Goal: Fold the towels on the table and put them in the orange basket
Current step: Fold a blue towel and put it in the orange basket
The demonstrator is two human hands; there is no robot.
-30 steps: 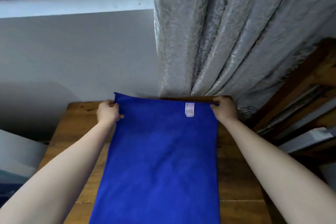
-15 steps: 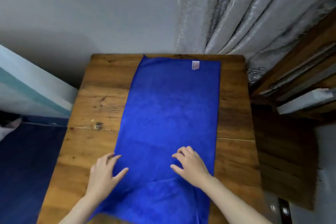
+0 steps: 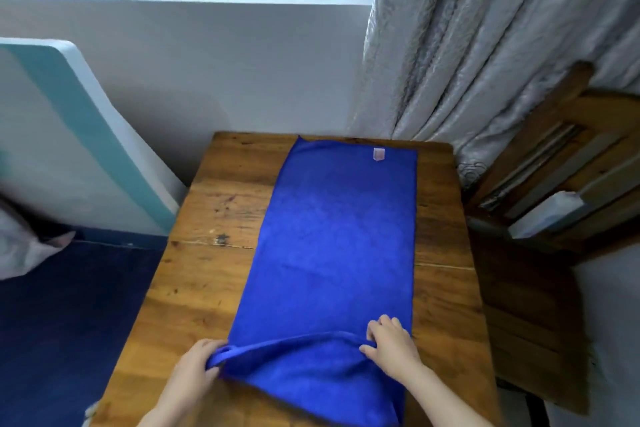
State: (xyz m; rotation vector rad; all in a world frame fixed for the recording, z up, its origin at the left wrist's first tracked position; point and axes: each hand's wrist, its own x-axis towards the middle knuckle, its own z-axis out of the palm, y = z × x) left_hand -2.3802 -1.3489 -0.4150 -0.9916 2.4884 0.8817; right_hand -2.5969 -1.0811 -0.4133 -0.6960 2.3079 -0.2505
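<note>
A blue towel (image 3: 332, 239) lies lengthwise on the wooden table (image 3: 214, 281), with a small white label near its far edge. Near the table's front, a ridge of the cloth is lifted off the surface. My left hand (image 3: 199, 366) grips the ridge at the towel's left edge. My right hand (image 3: 389, 341) pinches the same ridge close to the right edge. The towel's near end hangs toward me past both hands. No orange basket is in view.
A grey curtain (image 3: 485, 45) hangs behind the table's far right corner. A wooden chair (image 3: 554, 184) stands on the right with light objects on it. A white and teal board (image 3: 79, 135) leans against the wall on the left, above a dark blue surface.
Both hands left the towel's far corners and came back to the near end. They went from resting flat on the cloth to gripping and raising a fold of it.
</note>
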